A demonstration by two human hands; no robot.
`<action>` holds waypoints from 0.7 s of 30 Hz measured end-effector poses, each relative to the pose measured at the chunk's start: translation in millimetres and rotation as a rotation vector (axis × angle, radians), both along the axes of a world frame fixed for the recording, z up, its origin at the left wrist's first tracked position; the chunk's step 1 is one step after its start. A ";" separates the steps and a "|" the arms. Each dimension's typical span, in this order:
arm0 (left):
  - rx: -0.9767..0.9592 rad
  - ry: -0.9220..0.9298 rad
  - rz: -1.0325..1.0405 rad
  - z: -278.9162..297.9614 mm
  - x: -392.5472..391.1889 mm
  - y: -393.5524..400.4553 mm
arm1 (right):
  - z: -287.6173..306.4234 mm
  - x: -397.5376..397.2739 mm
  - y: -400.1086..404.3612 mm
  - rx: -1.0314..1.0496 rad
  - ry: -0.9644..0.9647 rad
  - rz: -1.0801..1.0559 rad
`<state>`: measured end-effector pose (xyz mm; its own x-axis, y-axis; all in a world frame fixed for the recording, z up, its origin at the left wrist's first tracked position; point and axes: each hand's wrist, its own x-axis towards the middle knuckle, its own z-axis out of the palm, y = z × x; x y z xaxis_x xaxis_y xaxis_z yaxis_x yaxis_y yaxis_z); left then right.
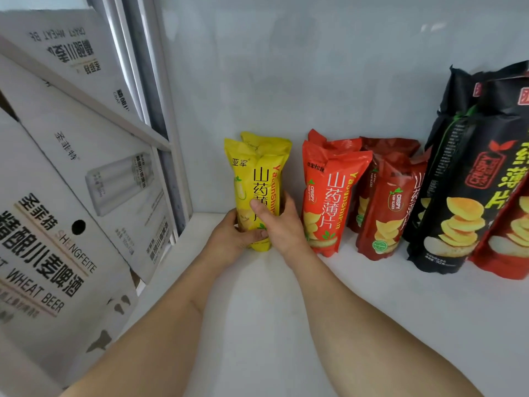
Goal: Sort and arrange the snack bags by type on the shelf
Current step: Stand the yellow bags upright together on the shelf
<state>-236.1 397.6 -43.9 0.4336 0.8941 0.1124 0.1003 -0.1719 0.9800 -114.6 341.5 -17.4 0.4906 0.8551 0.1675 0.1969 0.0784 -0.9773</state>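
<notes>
Yellow snack bags (259,179), centre frame: we grip their base with left hand (233,239) and right hand (282,224); square them upright, apart from the red bags (332,196).

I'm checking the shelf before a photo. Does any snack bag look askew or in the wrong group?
The groups read clean: yellow foil bags, held upright by both hands, left hand and right hand, then orange-red bags, dark red bags, tall black bags. Only the dark red front bag leans left; another red bag is cut off at the right.
</notes>
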 end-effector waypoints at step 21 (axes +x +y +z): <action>1.103 1.056 0.216 14.8 0.4 -180.2 | -1.6 26.1 -199.4 -0.365 -1.186 -0.063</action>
